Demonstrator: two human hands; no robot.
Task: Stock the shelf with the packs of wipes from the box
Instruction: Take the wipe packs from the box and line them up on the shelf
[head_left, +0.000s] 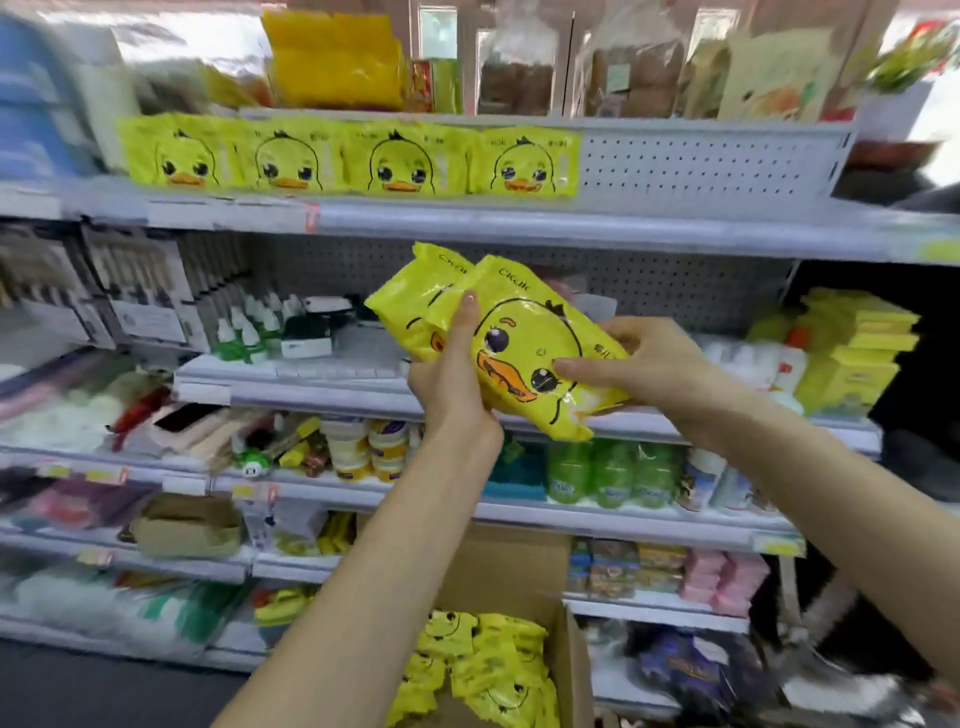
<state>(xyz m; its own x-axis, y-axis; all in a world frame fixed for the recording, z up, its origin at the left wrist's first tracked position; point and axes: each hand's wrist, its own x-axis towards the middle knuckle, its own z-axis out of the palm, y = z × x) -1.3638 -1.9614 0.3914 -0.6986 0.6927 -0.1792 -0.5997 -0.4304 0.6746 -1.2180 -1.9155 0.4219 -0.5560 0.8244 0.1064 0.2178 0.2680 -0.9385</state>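
Two yellow packs of wipes printed with a duck face are held up in front of the shelves. My left hand (454, 371) grips both from the left, its thumb laid over the front pack (524, 343). The rear pack (410, 306) sticks out to the upper left behind it. My right hand (641, 364) pinches the front pack's right edge. On the upper shelf (519, 221) stands a row of several matching duck packs (353, 158), with bare room to their right. Below, an open cardboard box (519, 566) holds several more duck packs (483, 665).
Shelves left and right carry bottles, jars, green bottles (613, 475) and yellow sponges (852, 348). A perforated back panel (701, 166) stands behind the free stretch of the upper shelf. Yellow bags (332, 57) lie on the top shelf.
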